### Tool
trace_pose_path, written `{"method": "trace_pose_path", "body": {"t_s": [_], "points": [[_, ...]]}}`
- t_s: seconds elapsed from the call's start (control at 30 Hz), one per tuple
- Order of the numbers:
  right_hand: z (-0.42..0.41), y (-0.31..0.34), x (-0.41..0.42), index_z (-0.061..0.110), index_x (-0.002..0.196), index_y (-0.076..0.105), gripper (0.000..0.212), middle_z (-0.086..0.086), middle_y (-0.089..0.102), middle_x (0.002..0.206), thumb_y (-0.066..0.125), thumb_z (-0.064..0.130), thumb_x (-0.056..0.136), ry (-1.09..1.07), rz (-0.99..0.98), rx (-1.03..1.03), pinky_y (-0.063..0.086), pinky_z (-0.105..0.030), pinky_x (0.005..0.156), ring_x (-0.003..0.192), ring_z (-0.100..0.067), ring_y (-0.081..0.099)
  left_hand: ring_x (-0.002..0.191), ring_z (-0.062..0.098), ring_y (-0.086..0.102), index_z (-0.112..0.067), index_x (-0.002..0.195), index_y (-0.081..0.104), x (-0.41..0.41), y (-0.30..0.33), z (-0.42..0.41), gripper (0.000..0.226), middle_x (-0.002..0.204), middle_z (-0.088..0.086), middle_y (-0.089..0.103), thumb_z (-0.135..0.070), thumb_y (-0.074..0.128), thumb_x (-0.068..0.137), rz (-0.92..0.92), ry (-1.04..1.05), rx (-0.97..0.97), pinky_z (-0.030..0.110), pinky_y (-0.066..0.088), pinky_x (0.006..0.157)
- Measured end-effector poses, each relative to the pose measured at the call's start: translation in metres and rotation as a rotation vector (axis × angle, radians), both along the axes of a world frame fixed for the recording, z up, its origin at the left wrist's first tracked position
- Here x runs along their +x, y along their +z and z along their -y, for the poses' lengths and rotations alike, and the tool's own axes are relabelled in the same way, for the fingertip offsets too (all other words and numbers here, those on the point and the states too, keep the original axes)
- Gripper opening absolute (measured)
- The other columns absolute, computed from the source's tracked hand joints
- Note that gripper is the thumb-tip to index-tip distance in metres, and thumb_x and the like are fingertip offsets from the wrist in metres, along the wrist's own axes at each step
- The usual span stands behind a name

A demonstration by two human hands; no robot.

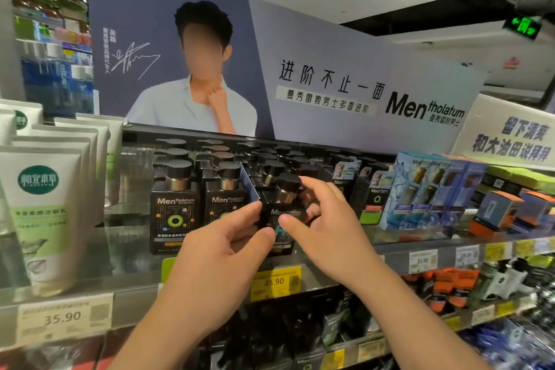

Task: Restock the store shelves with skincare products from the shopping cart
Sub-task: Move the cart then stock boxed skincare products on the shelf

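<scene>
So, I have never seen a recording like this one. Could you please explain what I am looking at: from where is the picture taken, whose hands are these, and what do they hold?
There is no machine here. The one picture comes from a wide-angle camera worn on a person's head, looking forward and down, so the two bare arms reaching in from below belong to the wearer.

The left hand and the right hand together hold a black pump bottle, their fingers curled round its sides, at the front of the upper shelf.

To its left stand two matching black bottles. Further left are white and green tubes; to the right are blue boxes. Yellow price tags hang on the shelf edge, and a large brand poster stands behind.
</scene>
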State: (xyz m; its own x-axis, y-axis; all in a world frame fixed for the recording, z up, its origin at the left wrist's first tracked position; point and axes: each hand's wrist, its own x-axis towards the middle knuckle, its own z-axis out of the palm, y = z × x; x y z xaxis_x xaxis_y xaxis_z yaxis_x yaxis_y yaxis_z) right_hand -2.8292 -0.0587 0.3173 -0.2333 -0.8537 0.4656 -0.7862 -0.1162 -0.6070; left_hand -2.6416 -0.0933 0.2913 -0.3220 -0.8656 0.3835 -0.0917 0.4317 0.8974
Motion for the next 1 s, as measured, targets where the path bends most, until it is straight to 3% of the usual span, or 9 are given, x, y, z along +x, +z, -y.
{"method": "trace_pose_path", "body": {"t_s": [0.1, 0.27, 0.47, 0.73, 0.83, 0.93, 1.0], "points": [[-0.001, -0.006, -0.003, 0.039, 0.144, 0.046, 0.064, 0.031, 0.043, 0.124, 0.077, 0.039, 0.088, -0.005, -0.029, 0.035, 0.049, -0.024, 0.098, 0.113, 0.003, 0.054, 0.102, -0.026, 0.057, -0.039, 0.139, 0.06, -0.001, -0.001, 0.0, 0.05, 0.116, -0.033, 0.065, -0.038, 0.069, 0.091, -0.003, -0.001, 0.002, -0.005, 0.041, 0.079], [0.002, -0.012, -0.005, 0.034, 0.143, 0.05, 0.057, 0.023, 0.048, 0.121, 0.075, 0.032, 0.092, -0.029, -0.059, 0.023, 0.055, -0.021, 0.078, 0.085, -0.003, 0.062, 0.102, -0.026, 0.057, -0.039, 0.139, 0.06, -0.003, -0.002, 0.0, 0.049, 0.114, -0.034, 0.064, -0.038, 0.069, 0.09, -0.014, -0.004, -0.005, -0.006, 0.041, 0.079], [0.007, -0.018, -0.001, 0.033, 0.143, 0.051, 0.057, 0.022, 0.048, 0.119, 0.076, 0.031, 0.092, -0.068, -0.057, -0.034, 0.052, -0.01, 0.076, 0.088, 0.002, 0.06, 0.108, -0.024, 0.055, -0.042, 0.141, 0.058, -0.001, -0.003, 0.002, 0.056, 0.129, -0.026, 0.064, -0.045, 0.066, 0.086, -0.006, -0.012, 0.0, -0.003, 0.042, 0.086], [0.009, -0.022, 0.001, 0.036, 0.143, 0.05, 0.061, 0.024, 0.051, 0.118, 0.079, 0.029, 0.089, -0.057, -0.029, -0.069, 0.058, -0.021, 0.084, 0.095, 0.0, 0.062, 0.109, -0.023, 0.056, -0.044, 0.138, 0.059, 0.005, -0.002, 0.001, 0.053, 0.127, -0.027, 0.065, -0.043, 0.066, 0.086, -0.017, -0.035, 0.015, -0.001, 0.043, 0.089], [0.009, -0.025, 0.001, 0.035, 0.144, 0.049, 0.065, 0.019, 0.054, 0.122, 0.08, 0.027, 0.088, -0.05, 0.01, -0.075, 0.057, -0.02, 0.087, 0.099, 0.002, 0.063, 0.109, -0.02, 0.058, -0.045, 0.134, 0.061, 0.007, -0.001, -0.001, 0.049, 0.124, -0.027, 0.067, -0.041, 0.067, 0.086, -0.031, -0.047, 0.031, 0.009, 0.047, 0.098], [0.008, -0.029, 0.002, 0.035, 0.144, 0.048, 0.067, 0.015, 0.057, 0.121, 0.081, 0.028, 0.086, -0.043, 0.057, -0.087, 0.058, -0.024, 0.087, 0.097, -0.003, 0.066, 0.107, -0.02, 0.059, -0.047, 0.13, 0.062, 0.009, 0.0, -0.003, 0.043, 0.12, -0.028, 0.067, -0.036, 0.069, 0.088, -0.041, -0.054, 0.035, 0.008, 0.048, 0.096], [0.006, -0.029, 0.003, 0.036, 0.144, 0.047, 0.067, 0.014, 0.059, 0.119, 0.08, 0.029, 0.087, -0.043, 0.086, -0.097, 0.059, -0.027, 0.087, 0.097, -0.005, 0.065, 0.107, -0.018, 0.06, -0.045, 0.129, 0.063, 0.01, 0.001, -0.005, 0.043, 0.119, -0.027, 0.068, -0.036, 0.069, 0.088, -0.052, -0.052, 0.032, 0.014, 0.049, 0.099]]}}
